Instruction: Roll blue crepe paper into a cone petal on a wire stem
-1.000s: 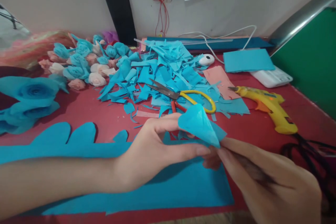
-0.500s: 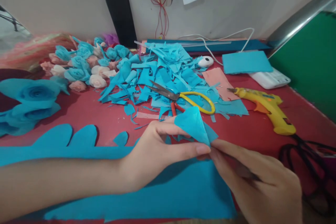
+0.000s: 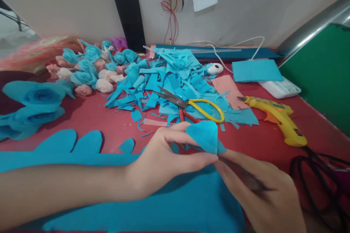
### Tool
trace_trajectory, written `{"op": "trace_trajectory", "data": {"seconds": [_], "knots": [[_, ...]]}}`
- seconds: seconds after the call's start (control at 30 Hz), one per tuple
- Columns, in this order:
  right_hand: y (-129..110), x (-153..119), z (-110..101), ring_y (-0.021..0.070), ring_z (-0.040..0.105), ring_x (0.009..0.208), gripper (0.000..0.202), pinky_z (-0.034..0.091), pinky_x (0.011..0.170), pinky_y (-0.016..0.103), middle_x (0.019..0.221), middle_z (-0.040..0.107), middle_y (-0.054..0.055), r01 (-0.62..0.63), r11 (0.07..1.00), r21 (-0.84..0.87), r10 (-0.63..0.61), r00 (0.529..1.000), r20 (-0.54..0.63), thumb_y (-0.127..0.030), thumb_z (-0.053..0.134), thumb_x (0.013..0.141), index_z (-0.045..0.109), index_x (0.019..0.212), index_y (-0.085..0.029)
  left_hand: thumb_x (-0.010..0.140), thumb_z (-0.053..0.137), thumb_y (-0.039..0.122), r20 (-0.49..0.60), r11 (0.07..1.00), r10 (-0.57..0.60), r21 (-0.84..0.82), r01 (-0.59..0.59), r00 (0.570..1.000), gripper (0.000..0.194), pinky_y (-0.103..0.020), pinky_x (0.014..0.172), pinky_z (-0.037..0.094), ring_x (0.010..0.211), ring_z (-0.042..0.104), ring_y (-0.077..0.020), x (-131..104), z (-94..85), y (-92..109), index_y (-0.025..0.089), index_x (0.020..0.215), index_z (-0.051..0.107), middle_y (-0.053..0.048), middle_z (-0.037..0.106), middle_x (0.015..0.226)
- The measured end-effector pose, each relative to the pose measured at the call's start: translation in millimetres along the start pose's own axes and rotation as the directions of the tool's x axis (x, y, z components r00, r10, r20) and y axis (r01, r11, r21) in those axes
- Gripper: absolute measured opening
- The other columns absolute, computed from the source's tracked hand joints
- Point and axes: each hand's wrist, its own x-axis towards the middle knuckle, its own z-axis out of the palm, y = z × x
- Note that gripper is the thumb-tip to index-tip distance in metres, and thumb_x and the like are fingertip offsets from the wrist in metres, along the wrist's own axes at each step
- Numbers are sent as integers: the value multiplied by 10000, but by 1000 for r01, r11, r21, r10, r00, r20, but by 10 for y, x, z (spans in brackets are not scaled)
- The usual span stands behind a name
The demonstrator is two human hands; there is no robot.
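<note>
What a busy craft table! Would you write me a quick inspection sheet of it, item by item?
Surface: red table, partly covered by a large blue sheet.
Job's things: blue petal piece pinched between both hands.
Clutter: blue scraps, scissors, yellow glue gun, paper roses, pink paper.
Hands: left hand and right hand both grip the petal piece.
Cables: black cord from the glue gun; white cable by the wall.
Surroundings: pale wall, green panel.

Red table [image 3: 90, 116] bears blue scraps [image 3: 169, 76], scissors [image 3: 191, 107], glue gun [image 3: 279, 116].
</note>
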Motion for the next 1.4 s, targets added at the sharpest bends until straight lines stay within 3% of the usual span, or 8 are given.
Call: {"op": "trace_trajectory", "data": {"seconds": [0.1, 0.3, 0.53, 0.73, 1.03, 1.13, 1.23, 1.4], "knots": [[6, 23, 9, 105, 629, 476, 80, 501, 456, 79, 632, 678, -52, -25, 993, 115, 17, 997, 69, -281, 627, 781, 706, 775, -280, 652, 718, 84, 17, 994, 70, 84, -71, 997, 103, -192, 677, 496, 682, 576, -89, -12, -5, 47, 187, 644, 713, 13, 621, 765], [12, 61, -11, 111, 658, 553, 100, 506, 528, 62, 700, 698, -49, -76, 961, 268, 31, 985, 167, -221, 648, 769, 720, 805, -280, 646, 708, 71, 72, 939, 218, 255, -229, 973, 123, -187, 607, 467, 619, 522, -78, -23, -44, 90, 165, 573, 676, 5, 575, 721], [18, 59, -13, 114, 672, 652, 261, 528, 618, 92, 813, 703, -72, -167, 907, 386, 54, 957, 287, -185, 632, 787, 696, 961, -368, 640, 717, 76, 83, 936, 226, 259, -240, 971, 87, -179, 573, 467, 622, 533, -87, -44, -14, 94, 153, 604, 699, -10, 575, 712], [-16, 71, -10, 76, 656, 589, 282, 494, 565, 37, 755, 697, -106, -192, 890, 413, 81, 959, 271, -173, 636, 780, 697, 935, -401, 653, 700, 58, 99, 956, 189, 208, -206, 977, 102, -172, 650, 487, 666, 532, -90, -32, -16, 102, 158, 652, 719, -5, 567, 708], [-11, 90, -7, 112, 670, 628, 240, 522, 583, 82, 714, 694, -92, -278, 851, 446, 132, 935, 330, -212, 646, 784, 703, 927, -396, 695, 690, 83, 106, 981, 125, 138, -139, 986, 159, -184, 742, 495, 742, 557, -101, -30, -38, 66, 229, 735, 736, 16, 599, 735], [-44, 94, -14, 99, 668, 640, 216, 515, 597, 72, 738, 696, -95, -365, 785, 501, 169, 904, 393, -227, 640, 799, 706, 902, -405, 700, 691, 92, 101, 987, 90, 127, -103, 991, 147, -182, 730, 493, 748, 564, -104, -29, -46, 53, 224, 745, 738, 14, 611, 728], [-65, 108, -3, 81, 665, 653, 200, 502, 605, 52, 743, 697, -97, -448, 689, 570, 196, 872, 448, -235, 644, 805, 708, 876, -411, 722, 675, 106, 123, 999, 12, 36, -17, 992, 111, -183, 616, 499, 642, 559, -94, -23, -35, 53, 203, 703, 725, 19, 596, 651], [-28, 108, 17, 66, 664, 729, 189, 496, 676, 56, 771, 700, -89, -508, 598, 620, 165, 835, 525, -247, 588, 856, 713, 858, -390, 752, 641, 85, 156, 996, -38, -74, 50, 987, 136, -198, 560, 477, 539, 516, -71, 0, -18, 44, 158, 652, 697, 25, 547, 595]]}}
